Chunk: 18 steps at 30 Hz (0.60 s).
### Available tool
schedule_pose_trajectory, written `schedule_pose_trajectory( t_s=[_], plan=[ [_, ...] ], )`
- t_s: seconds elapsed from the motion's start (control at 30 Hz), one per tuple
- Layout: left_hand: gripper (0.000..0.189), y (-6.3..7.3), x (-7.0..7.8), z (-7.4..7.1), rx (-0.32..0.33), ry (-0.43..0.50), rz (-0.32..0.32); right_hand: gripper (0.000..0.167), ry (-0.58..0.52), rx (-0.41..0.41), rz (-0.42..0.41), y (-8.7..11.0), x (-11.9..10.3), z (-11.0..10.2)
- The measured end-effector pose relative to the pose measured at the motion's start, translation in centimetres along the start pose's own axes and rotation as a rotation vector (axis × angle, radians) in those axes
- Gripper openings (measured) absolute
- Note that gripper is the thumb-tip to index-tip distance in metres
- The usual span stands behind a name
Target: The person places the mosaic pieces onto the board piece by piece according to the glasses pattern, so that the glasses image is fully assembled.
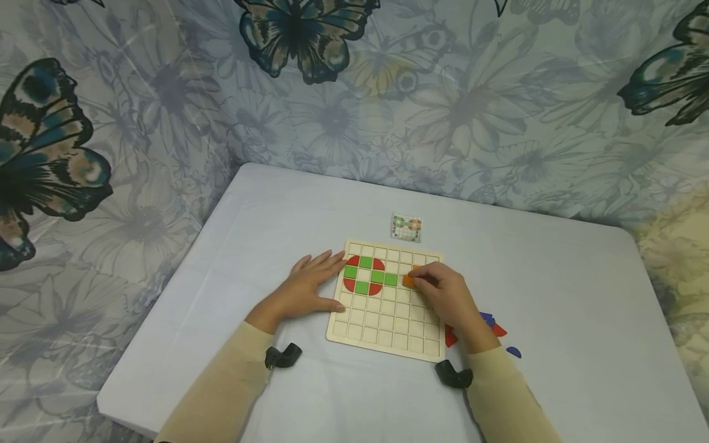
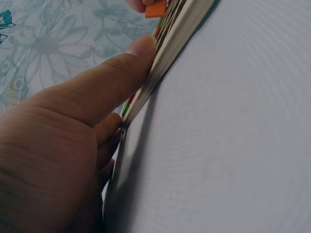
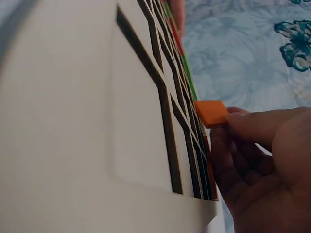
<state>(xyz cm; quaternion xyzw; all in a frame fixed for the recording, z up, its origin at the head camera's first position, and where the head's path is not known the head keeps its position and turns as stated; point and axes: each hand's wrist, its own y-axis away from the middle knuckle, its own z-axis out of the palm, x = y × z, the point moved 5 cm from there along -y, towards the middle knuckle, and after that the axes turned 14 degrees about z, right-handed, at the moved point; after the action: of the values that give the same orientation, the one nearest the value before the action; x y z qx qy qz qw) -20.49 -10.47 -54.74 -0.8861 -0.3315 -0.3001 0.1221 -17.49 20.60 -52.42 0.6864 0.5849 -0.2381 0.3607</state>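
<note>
Nearest us, both sleeved forearms (image 1: 221, 381) slanted inward. We saw the left hand (image 1: 304, 288) with fingers and thumb spread, its grip apart, touching the left edge of the gridded board (image 1: 370, 319). The right hand (image 1: 451, 300) bent over the board's right half, its grip clamped on an orange tile (image 1: 408, 281), pinched just right of the green tiles (image 1: 390, 279); we could not tell whether the tile touched the board. Farther off, a pattern card (image 1: 407, 227) lay on the tabletop (image 1: 526, 264), before a butterfly-patterned backdrop (image 1: 338, 117).
</note>
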Motion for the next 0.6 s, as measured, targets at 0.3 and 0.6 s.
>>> schedule_pose_trajectory(
  t_s=[0.3, 0.6],
  plan=[
    [0.107, 0.00, 0.03, -0.03, 0.004, 0.001, 0.009, 0.017, 0.022, -0.007, -0.003, -0.04, 0.16, 0.74],
    [0.106, -0.01, 0.12, -0.01, 0.009, 0.005, 0.008, 0.021, -0.009, -0.010, -0.023, 0.03, 0.42, 0.94]
  ],
)
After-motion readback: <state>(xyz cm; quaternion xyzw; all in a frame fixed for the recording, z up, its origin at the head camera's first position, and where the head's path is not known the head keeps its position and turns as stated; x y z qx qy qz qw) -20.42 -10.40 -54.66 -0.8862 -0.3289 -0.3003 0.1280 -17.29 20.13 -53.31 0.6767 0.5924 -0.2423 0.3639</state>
